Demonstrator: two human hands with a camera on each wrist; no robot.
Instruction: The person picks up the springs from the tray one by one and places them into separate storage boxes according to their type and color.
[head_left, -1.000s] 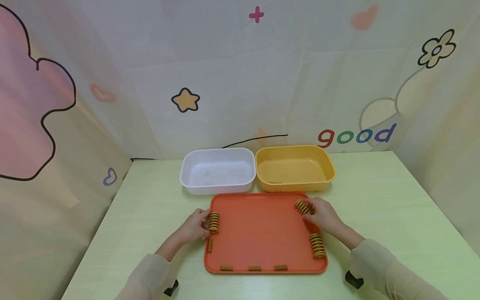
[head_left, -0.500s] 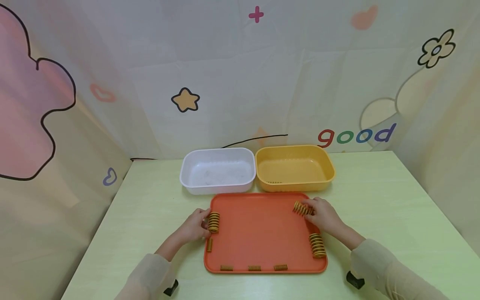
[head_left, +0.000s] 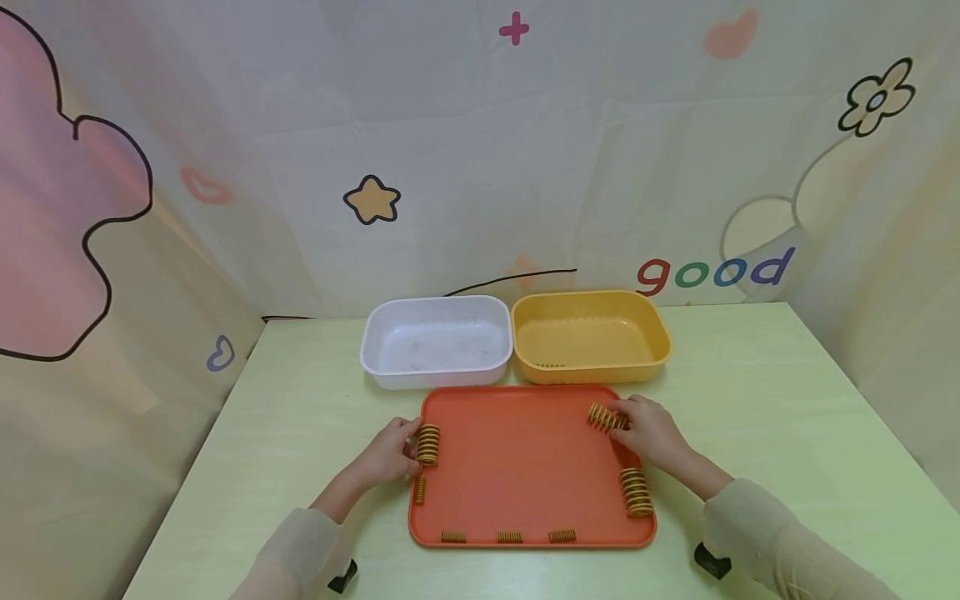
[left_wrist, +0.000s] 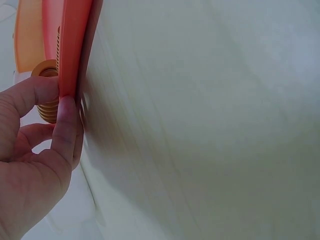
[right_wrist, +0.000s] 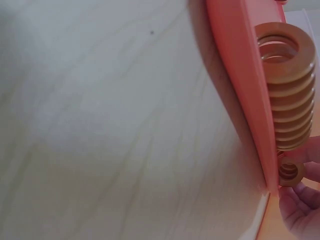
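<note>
tray (head_left: 525,467), orange, on the desk (head_left: 750,400).
left hand (head_left: 392,450): thumb and finger bent about the left spring (head_left: 427,445), at the tray's left rim; another fingertip against the rim's outer side.
right hand (head_left: 651,429): grasping the slanted spring (head_left: 604,417), near the tray's far right corner.
right spring (head_left: 636,492): large, loose, along the right rim.
small spring (head_left: 419,490): by the left rim.
three small springs (head_left: 510,537): spaced along the near rim.
white bin (head_left: 437,378) and yellow bin (head_left: 592,375): side by side beyond the tray; coil (head_left: 548,365) in the yellow one.
</note>
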